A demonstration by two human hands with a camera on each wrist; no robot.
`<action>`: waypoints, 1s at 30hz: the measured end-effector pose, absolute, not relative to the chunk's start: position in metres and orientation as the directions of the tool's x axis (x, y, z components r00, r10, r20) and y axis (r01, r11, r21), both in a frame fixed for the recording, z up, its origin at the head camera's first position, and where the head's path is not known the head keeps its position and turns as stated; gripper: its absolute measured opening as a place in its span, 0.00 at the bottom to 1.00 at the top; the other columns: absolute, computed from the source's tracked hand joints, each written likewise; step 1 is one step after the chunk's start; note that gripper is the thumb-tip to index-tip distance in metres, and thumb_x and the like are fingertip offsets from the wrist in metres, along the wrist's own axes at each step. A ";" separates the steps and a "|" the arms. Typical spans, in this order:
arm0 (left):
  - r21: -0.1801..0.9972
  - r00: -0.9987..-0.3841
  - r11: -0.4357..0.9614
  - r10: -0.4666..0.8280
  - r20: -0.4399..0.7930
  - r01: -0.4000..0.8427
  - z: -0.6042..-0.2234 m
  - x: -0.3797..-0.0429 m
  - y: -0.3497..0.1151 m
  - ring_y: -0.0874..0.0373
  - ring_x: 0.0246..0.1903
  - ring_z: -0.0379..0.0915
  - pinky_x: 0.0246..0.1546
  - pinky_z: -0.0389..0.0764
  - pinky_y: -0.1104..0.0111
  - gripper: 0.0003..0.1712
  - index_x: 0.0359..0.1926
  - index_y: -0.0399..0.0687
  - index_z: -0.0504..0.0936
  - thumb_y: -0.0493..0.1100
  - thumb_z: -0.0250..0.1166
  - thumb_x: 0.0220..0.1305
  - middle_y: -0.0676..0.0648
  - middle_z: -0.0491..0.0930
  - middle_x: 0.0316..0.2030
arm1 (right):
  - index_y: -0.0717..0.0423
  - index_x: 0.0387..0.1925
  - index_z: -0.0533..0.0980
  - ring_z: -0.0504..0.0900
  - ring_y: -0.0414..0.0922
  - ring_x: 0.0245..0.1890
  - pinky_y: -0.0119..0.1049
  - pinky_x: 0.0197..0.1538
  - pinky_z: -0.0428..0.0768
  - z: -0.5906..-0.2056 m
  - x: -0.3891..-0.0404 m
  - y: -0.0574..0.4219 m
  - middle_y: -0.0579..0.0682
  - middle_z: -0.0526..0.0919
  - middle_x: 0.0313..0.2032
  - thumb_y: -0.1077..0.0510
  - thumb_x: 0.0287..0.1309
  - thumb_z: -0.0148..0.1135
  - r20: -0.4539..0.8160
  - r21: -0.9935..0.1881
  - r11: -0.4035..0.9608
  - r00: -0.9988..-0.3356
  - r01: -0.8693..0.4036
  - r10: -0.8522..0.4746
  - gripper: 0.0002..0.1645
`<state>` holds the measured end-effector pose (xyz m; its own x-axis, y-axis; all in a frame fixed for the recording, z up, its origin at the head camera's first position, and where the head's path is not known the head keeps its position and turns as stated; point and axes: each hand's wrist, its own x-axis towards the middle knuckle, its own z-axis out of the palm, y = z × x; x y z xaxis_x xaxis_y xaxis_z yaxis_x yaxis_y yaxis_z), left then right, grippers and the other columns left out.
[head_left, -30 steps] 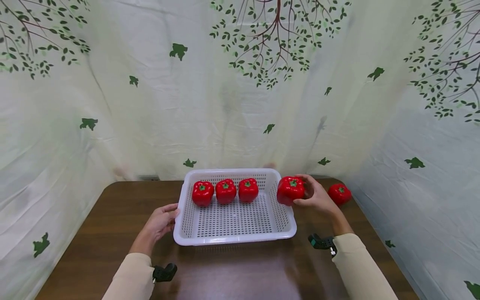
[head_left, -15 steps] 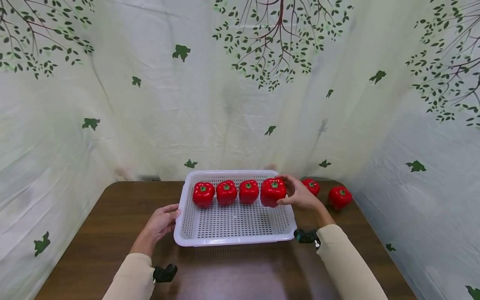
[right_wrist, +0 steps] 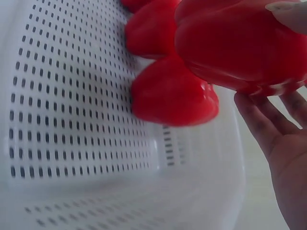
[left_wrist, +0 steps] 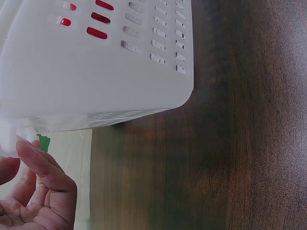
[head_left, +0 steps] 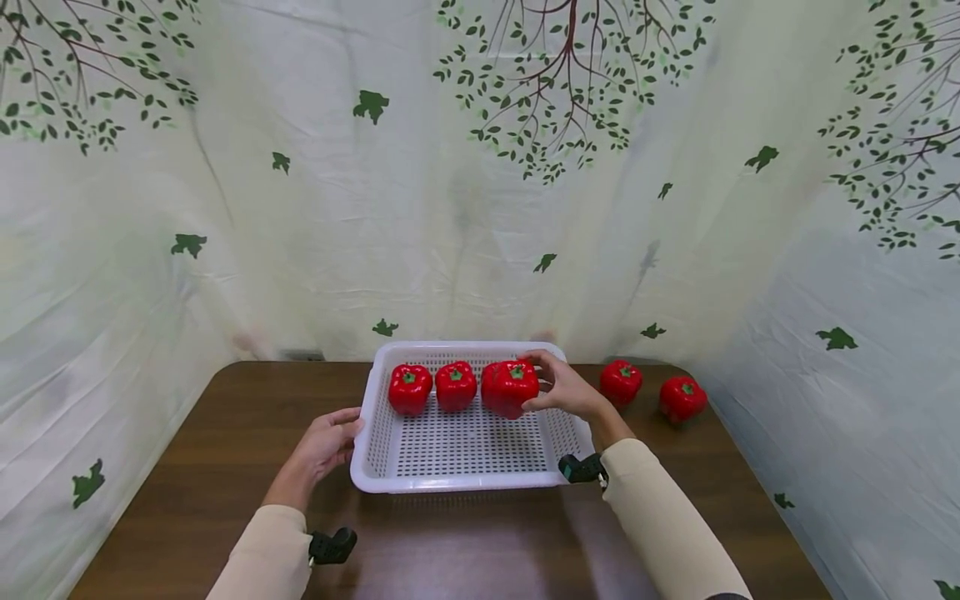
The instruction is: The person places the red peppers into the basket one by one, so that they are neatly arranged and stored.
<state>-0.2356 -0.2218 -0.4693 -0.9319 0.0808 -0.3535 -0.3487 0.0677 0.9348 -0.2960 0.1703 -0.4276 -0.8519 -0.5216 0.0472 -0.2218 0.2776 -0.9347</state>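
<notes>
My right hand [head_left: 561, 388] holds a red bell pepper [head_left: 516, 388] with a green stem, raised over the white perforated plastic basket [head_left: 465, 482]. In the right wrist view, thumb and fingers grip that pepper [right_wrist: 240, 43] from opposite sides. Inside the basket three more red bell peppers stand in a row: the left one [head_left: 409, 390], the middle one [head_left: 455, 387], and a third [right_wrist: 172, 93] mostly hidden behind the held pepper in the head view. My left hand [head_left: 326, 443] pinches the basket's left rim between thumb and fingers.
Two red bell peppers rest on the brown wooden table [head_left: 480, 550] right of the basket: a nearer-in one [head_left: 620, 381] and another by the right edge [head_left: 682, 398]. A pale curtain [head_left: 465, 250] with leaf prints hangs behind and beside the table.
My right hand has carried its pepper leftward from the basket's right rim to over the row, in front of the third pepper. The left hand stays at the rim.
</notes>
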 end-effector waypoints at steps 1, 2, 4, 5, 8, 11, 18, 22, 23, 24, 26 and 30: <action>0.934 -0.931 0.069 0.078 -0.356 -0.351 -0.469 -0.236 -0.221 0.52 0.43 0.77 0.46 0.80 0.59 0.30 0.69 0.33 0.59 0.42 0.53 0.73 0.30 0.68 0.59 | 0.62 0.67 0.57 0.69 0.59 0.60 0.49 0.56 0.76 -0.428 -0.297 0.166 0.60 0.67 0.62 0.67 0.44 0.72 0.040 -0.936 0.279 -0.849 -0.217 -0.527 0.50; 0.934 -0.931 0.069 0.080 -0.356 -0.351 -0.469 -0.236 -0.221 0.52 0.43 0.77 0.47 0.80 0.58 0.30 0.69 0.33 0.59 0.42 0.53 0.73 0.30 0.67 0.60 | 0.62 0.67 0.57 0.69 0.58 0.60 0.49 0.56 0.76 -0.428 -0.297 0.163 0.60 0.67 0.62 0.67 0.44 0.72 0.030 -0.935 0.284 -0.847 -0.212 -0.531 0.49; 0.933 -0.930 0.072 0.082 -0.358 -0.352 -0.469 -0.235 -0.221 0.51 0.44 0.77 0.48 0.80 0.57 0.31 0.70 0.33 0.58 0.43 0.53 0.73 0.29 0.66 0.61 | 0.61 0.67 0.58 0.69 0.57 0.60 0.48 0.56 0.77 -0.429 -0.299 0.154 0.59 0.68 0.62 0.67 0.43 0.73 0.011 -0.930 0.306 -0.845 -0.206 -0.535 0.50; 0.933 -0.930 0.071 0.083 -0.357 -0.352 -0.469 -0.235 -0.221 0.52 0.44 0.77 0.48 0.79 0.57 0.31 0.70 0.33 0.58 0.43 0.53 0.73 0.29 0.67 0.61 | 0.61 0.67 0.59 0.69 0.57 0.60 0.48 0.55 0.77 -0.430 -0.299 0.150 0.58 0.68 0.62 0.67 0.42 0.73 0.004 -0.923 0.323 -0.847 -0.207 -0.532 0.50; 0.934 -0.931 0.063 0.083 -0.355 -0.350 -0.470 -0.236 -0.222 0.52 0.43 0.77 0.48 0.79 0.57 0.31 0.69 0.32 0.59 0.43 0.54 0.72 0.30 0.68 0.59 | 0.58 0.66 0.62 0.69 0.55 0.60 0.48 0.53 0.79 -0.432 -0.301 0.137 0.56 0.69 0.61 0.66 0.39 0.75 -0.025 -0.905 0.376 -0.858 -0.198 -0.513 0.50; 0.935 -0.932 0.064 0.083 -0.354 -0.349 -0.470 -0.236 -0.222 0.53 0.43 0.77 0.47 0.80 0.57 0.31 0.69 0.32 0.59 0.43 0.54 0.72 0.31 0.69 0.59 | 0.53 0.64 0.65 0.68 0.54 0.59 0.47 0.53 0.79 -0.434 -0.302 0.123 0.54 0.70 0.60 0.65 0.38 0.76 -0.065 -0.888 0.426 -0.872 -0.171 -0.486 0.48; 0.935 -0.931 0.068 0.089 -0.354 -0.349 -0.469 -0.237 -0.224 0.49 0.45 0.77 0.49 0.79 0.56 0.31 0.69 0.33 0.59 0.43 0.54 0.72 0.30 0.67 0.60 | 0.49 0.64 0.65 0.67 0.53 0.60 0.49 0.54 0.78 -0.434 -0.301 0.094 0.53 0.70 0.61 0.64 0.38 0.76 -0.111 -0.863 0.482 -0.872 -0.154 -0.477 0.48; 0.931 -0.928 0.070 0.079 -0.363 -0.358 -0.469 -0.237 -0.223 0.47 0.47 0.76 0.49 0.79 0.55 0.30 0.69 0.34 0.60 0.43 0.54 0.72 0.30 0.67 0.61 | 0.49 0.64 0.65 0.68 0.54 0.60 0.49 0.55 0.77 -0.435 -0.300 0.080 0.53 0.69 0.61 0.64 0.39 0.75 -0.128 -0.869 0.473 -0.858 -0.145 -0.498 0.48; 0.931 -0.928 0.073 0.083 -0.364 -0.358 -0.469 -0.237 -0.223 0.47 0.48 0.76 0.50 0.79 0.55 0.30 0.69 0.33 0.59 0.43 0.54 0.73 0.30 0.66 0.61 | 0.49 0.64 0.65 0.68 0.54 0.60 0.48 0.55 0.77 -0.436 -0.300 0.076 0.53 0.69 0.61 0.64 0.39 0.76 -0.135 -0.870 0.472 -0.854 -0.140 -0.502 0.48; 0.929 -0.927 0.074 0.079 -0.367 -0.362 -0.469 -0.236 -0.223 0.46 0.48 0.76 0.50 0.79 0.55 0.30 0.69 0.34 0.59 0.43 0.53 0.73 0.30 0.66 0.61 | 0.48 0.64 0.65 0.68 0.54 0.60 0.48 0.54 0.78 -0.437 -0.299 0.073 0.53 0.69 0.61 0.64 0.39 0.76 -0.142 -0.872 0.471 -0.851 -0.135 -0.506 0.48; 0.928 -0.926 0.073 0.073 -0.371 -0.366 -0.470 -0.236 -0.223 0.45 0.49 0.75 0.50 0.79 0.55 0.29 0.69 0.35 0.60 0.43 0.54 0.73 0.30 0.66 0.61 | 0.47 0.65 0.65 0.68 0.53 0.60 0.47 0.53 0.79 -0.440 -0.299 0.067 0.51 0.69 0.61 0.64 0.39 0.76 -0.153 -0.868 0.479 -0.849 -0.129 -0.506 0.49; 0.929 -0.927 0.074 0.075 -0.367 -0.361 -0.470 -0.236 -0.223 0.44 0.50 0.74 0.50 0.78 0.55 0.30 0.69 0.35 0.60 0.44 0.54 0.72 0.30 0.65 0.62 | 0.44 0.64 0.65 0.66 0.52 0.61 0.45 0.51 0.80 -0.443 -0.299 0.056 0.49 0.68 0.61 0.63 0.38 0.77 -0.162 -0.850 0.508 -0.852 -0.136 -0.498 0.50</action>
<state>-0.2356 -0.2232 -0.4695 -0.9274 0.0750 -0.3666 -0.3614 0.0744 0.9295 -0.2988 0.0555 -0.4430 -0.8519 -0.4982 -0.1617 -0.1358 0.5083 -0.8504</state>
